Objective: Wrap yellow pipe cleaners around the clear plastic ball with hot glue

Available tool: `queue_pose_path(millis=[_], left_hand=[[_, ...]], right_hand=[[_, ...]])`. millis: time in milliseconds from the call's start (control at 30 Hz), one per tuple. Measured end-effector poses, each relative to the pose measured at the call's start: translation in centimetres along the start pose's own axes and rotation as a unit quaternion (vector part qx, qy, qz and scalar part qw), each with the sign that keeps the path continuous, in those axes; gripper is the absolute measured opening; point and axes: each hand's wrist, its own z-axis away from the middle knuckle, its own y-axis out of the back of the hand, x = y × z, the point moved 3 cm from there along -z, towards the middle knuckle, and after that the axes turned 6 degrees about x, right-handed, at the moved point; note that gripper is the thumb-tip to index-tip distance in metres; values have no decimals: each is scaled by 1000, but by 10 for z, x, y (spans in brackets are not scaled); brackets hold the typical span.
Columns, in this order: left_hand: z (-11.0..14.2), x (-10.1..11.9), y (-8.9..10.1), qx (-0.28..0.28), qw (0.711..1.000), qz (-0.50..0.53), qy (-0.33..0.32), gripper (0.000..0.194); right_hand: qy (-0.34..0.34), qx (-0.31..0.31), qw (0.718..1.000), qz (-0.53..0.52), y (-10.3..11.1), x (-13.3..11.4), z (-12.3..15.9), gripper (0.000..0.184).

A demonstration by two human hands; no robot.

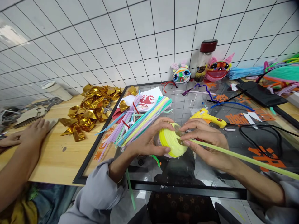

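Observation:
My left hand (pixel 147 140) is wrapped around a rounded, partly clear container (pixel 168 143), its side covered with bands of yellow pipe cleaner. The container is tilted above the glass tabletop. In my right hand (pixel 210 141), thumb and fingers pinch a pale yellow pipe cleaner (pixel 243 158), whose near end lies against the container's upper right side. Its long free end trails over my right forearm to the right edge of view. A bundle of pastel pipe cleaners (pixel 146 123) lies just beyond my left hand. Behind my right hand rests a yellow glue gun (pixel 207 117).
Gold folded foil pieces (pixel 93 105) are heaped at left. Two decorated animal-face crafts, one white (pixel 181 74) and one pink (pixel 218 69), flank a red-lidded bottle (pixel 203 63). A black phone (pixel 261 93) and loose cable lie right. Another person's hand (pixel 35 129) rests at left.

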Motion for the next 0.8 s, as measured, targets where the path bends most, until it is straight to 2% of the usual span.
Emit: queue_pose_path(millis=[800], left_hand=[[1,-1,0,6,1000,7,7,49]], right_hand=[[10,-2,1000,-13,-7,2,7,12]])
